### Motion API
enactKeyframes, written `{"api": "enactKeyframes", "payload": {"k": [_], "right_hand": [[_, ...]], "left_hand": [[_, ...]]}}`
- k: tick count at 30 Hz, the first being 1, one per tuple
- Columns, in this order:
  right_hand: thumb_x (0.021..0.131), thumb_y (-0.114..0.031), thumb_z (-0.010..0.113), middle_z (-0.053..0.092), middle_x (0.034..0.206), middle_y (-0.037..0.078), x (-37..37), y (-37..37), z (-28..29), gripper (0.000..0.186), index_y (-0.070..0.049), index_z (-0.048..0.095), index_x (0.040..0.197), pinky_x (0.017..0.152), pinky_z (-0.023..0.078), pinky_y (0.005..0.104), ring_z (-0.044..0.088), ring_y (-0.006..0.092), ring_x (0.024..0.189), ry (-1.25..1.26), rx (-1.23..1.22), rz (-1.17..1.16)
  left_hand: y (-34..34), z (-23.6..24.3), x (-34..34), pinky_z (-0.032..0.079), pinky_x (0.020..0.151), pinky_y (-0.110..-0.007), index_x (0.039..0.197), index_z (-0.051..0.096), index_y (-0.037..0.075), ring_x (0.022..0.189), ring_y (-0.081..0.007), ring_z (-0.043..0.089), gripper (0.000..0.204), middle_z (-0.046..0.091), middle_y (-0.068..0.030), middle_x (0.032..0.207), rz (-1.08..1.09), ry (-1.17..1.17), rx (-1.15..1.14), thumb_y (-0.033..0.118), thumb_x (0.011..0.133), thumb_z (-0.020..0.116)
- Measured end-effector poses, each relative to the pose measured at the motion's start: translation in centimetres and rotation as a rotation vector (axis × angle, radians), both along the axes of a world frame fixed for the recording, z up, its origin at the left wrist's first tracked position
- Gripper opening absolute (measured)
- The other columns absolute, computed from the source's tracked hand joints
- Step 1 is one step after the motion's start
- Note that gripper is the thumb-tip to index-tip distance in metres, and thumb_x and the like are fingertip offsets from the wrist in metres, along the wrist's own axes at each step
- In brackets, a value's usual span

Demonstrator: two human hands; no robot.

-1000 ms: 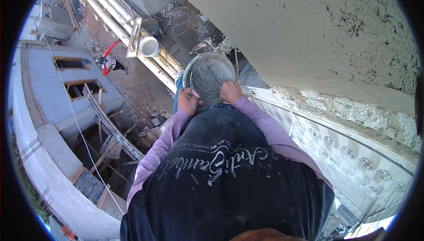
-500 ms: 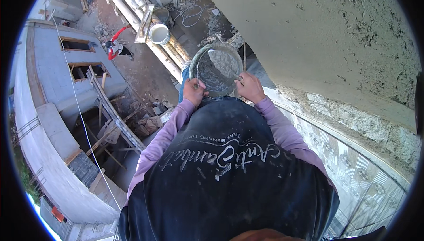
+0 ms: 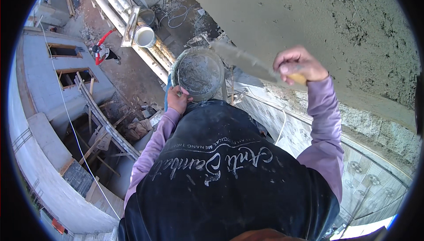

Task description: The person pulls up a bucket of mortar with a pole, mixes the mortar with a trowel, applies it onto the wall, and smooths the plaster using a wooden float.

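A round bucket (image 3: 219,82) with grey wet mortar (image 3: 198,74) inside stands tilted against my front. My left hand (image 3: 179,102) is closed on the bucket's near left rim, by its thin wire handle. Up at the right, my right hand (image 3: 301,65) grips a trowel by its yellowish handle (image 3: 297,79). The trowel's long blade (image 3: 247,60) is smeared by motion and points left, passing in front of the plastered wall. Whether mortar lies on the blade I cannot tell.
A wet plastered wall (image 3: 304,15) rises at the right, above a rough ledge (image 3: 357,128). Bamboo poles (image 3: 104,2) at the far left bear a white bucket (image 3: 145,36) and a wooden float (image 3: 130,26). Far below, a person in red sleeves (image 3: 102,51) stands on the ground.
My right hand has left the bucket, swinging up and right with the trowel toward the wall. The mortar's surface looks flatter. My left hand still holds the bucket, which sits slightly further left.
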State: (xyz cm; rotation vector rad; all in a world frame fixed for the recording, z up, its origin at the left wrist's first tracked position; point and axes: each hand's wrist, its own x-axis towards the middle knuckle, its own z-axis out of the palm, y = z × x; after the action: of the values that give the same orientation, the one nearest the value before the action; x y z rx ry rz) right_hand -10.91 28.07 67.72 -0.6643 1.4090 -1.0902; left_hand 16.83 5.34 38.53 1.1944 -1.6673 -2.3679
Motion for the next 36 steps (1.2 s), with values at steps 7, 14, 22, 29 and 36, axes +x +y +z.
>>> {"api": "enactKeyframes", "payload": {"k": [7, 14, 22, 29, 36], "right_hand": [[0.093, -0.017, 0.055, 0.059, 0.066, 0.003, 6.0, 9.3, 6.5, 0.018, -0.001, 0.065, 0.094, 0.039, 0.032, 0.0219, 0.046, 0.0076, 0.046, 1.134, 0.091, -1.149], [0.075, -0.017, 0.061, 0.063, 0.079, 0.024, 8.5, 5.2, -9.2, 0.022, 0.003, 0.062, 0.085, 0.069, 0.05, 0.047, 0.063, 0.0405, 0.075, 1.261, 0.57, -0.351], [0.075, -0.021, 0.062, 0.065, 0.083, 0.025, 14.0, -2.0, -26.4, 0.023, 0.001, 0.067, 0.078, 0.075, 0.051, 0.0458, 0.064, 0.0409, 0.082, 1.01, 0.676, -0.231], [0.081, -0.02, 0.061, 0.062, 0.084, 0.021, 13.9, 2.4, -26.5, 0.023, 0.001, 0.059, 0.09, 0.07, 0.047, 0.0471, 0.061, 0.0398, 0.078, 0.8, 0.345, -0.349], [0.08, -0.017, 0.064, 0.059, 0.082, 0.017, 9.9, -4.9, -11.7, 0.02, 0.0, 0.058, 0.089, 0.062, 0.047, 0.043, 0.058, 0.0383, 0.071, 1.146, 0.094, -0.339]], "left_hand": [[0.5, 0.3, 1.2, 0.062, 0.061, -0.031, 0.073, 0.056, 0.001, 0.09, -0.0317, 0.065, 0.016, 0.026, -0.0256, 0.138, -0.075, -0.038, -0.112, -0.014, 0.076, 0.052], [0.2, 0.1, -0.4, 0.062, 0.066, -0.033, 0.073, 0.053, -0.001, 0.083, -0.0212, 0.06, 0.013, 0.044, -0.0088, 0.101, -0.123, -0.019, -0.046, -0.013, 0.078, 0.052], [0.9, 0.8, -1.9, 0.062, 0.067, -0.034, 0.074, 0.054, -0.001, 0.087, -0.0223, 0.059, 0.012, 0.042, -0.0078, 0.105, -0.164, -0.067, -0.115, -0.012, 0.079, 0.053], [1.0, 1.9, -1.6, 0.062, 0.068, -0.034, 0.073, 0.054, 0.0, 0.088, -0.0217, 0.058, 0.014, 0.041, -0.0059, 0.102, -0.154, -0.039, -0.075, -0.012, 0.079, 0.054], [0.2, 0.1, -0.2, 0.061, 0.061, -0.031, 0.074, 0.056, 0.001, 0.08, -0.0321, 0.068, 0.012, 0.015, -0.0306, 0.145, -0.135, -0.046, -0.11, -0.01, 0.08, 0.055]]}}
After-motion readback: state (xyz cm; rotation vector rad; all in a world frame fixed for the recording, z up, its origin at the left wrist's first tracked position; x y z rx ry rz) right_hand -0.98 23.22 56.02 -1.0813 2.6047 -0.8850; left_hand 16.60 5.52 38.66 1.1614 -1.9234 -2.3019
